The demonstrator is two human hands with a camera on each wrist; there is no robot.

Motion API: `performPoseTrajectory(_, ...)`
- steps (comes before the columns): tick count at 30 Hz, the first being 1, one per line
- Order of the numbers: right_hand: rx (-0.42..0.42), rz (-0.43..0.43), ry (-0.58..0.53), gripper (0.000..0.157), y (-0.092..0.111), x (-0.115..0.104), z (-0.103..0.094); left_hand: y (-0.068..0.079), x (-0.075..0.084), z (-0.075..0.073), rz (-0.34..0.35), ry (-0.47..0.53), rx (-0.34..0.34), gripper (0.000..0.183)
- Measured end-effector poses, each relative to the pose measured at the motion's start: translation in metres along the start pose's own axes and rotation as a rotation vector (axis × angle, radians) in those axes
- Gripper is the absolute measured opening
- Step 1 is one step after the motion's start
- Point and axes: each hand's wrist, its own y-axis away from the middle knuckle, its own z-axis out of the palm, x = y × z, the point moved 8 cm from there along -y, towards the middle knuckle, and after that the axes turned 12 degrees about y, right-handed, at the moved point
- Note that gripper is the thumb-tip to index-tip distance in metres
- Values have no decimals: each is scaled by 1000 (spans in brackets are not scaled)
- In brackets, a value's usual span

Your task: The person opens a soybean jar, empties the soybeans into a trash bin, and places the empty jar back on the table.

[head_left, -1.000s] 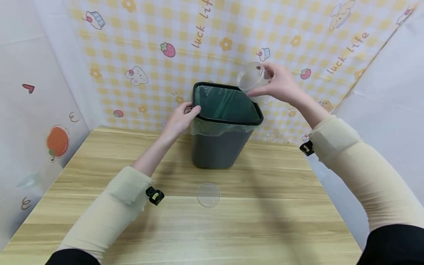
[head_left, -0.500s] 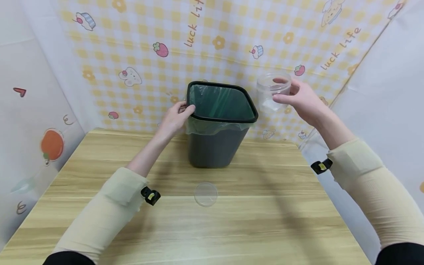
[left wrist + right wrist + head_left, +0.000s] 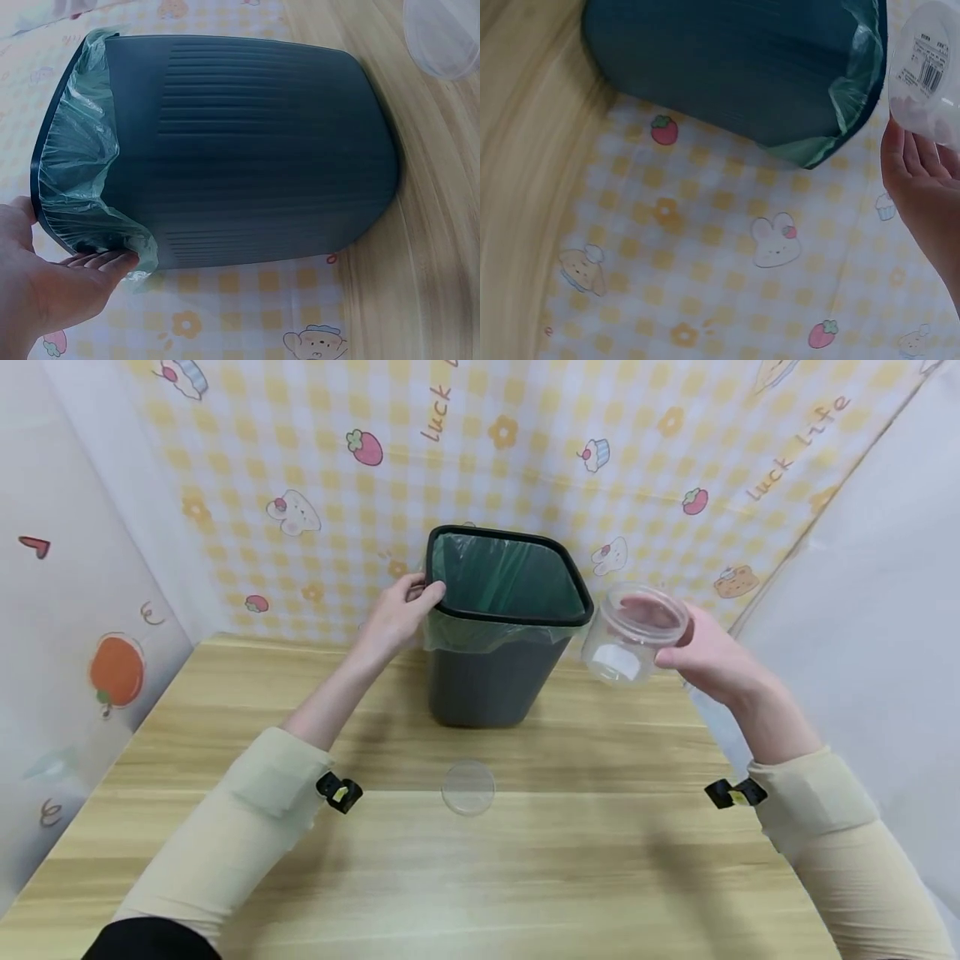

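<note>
A dark grey trash bin (image 3: 495, 685) with a black rim stands on the table, lined with a thin green plastic bag (image 3: 480, 633) folded over its edge. My left hand (image 3: 397, 612) grips the rim at its left side, thumb on top and fingers outside against the bag, as the left wrist view shows. To the right of the bin, my right hand (image 3: 716, 656) holds a clear plastic jar (image 3: 626, 639) without a lid, tilted, mouth up. A white barcode label (image 3: 928, 64) is on its base. A clear round lid (image 3: 468, 788) lies flat on the table in front of the bin.
The wood-grain table (image 3: 420, 877) runs back to a yellow checked cloth wall (image 3: 510, 477) close behind the bin. White cloth walls stand at the left (image 3: 67, 568) and right (image 3: 885, 610).
My right hand has moved the jar from tipped over the bin's right rim out to the right and down, turning its mouth upward. My left hand stays on the rim.
</note>
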Motion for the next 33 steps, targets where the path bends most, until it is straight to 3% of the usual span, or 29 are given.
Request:
performPoseTrajectory(8,-118,15,6,74,13,44,30,-4,1,1,13,-4,11,73)
performPoseTrajectory(16,-273,104,145,82,11,95,71,-4,2,2,28,34,15,69)
performPoseTrajectory(23,-332,160,195,84,10,132,97,-5,2,2,21,45,18,70)
performPoseTrajectory(33,-384,145,276,84,11,163,128,-6,-1,2,-5,50,13,71)
